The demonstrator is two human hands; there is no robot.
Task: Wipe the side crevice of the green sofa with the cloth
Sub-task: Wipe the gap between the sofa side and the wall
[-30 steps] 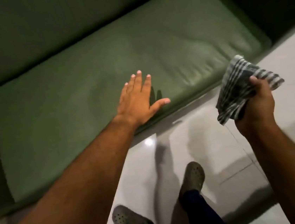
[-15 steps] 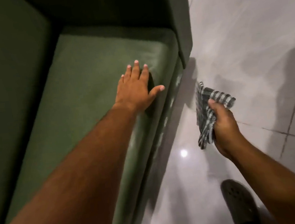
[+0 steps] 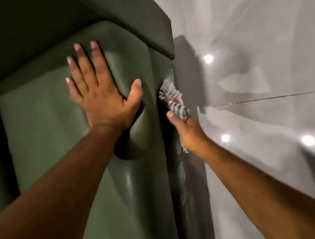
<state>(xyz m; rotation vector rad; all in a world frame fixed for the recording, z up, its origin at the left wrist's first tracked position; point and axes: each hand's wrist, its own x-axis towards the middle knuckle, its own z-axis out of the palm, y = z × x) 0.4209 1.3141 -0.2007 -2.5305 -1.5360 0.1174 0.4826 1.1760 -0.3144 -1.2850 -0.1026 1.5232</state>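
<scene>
Cloth (image 3: 173,100), bunched in right hand (image 3: 188,133) grip, sits in sofa (image 3: 46,132) side crevice (image 3: 167,134). Crevice runs lengthwise toward/away from the person; left hand (image 3: 100,94) open, flat on cushion beside it.

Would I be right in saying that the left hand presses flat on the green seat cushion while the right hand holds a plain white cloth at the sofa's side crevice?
Not quite: the head view shows the cloth is striped, dark and light, not plain white. The rest stands: the left hand presses flat on the green seat cushion, and the right hand holds the cloth at the side crevice.
</scene>
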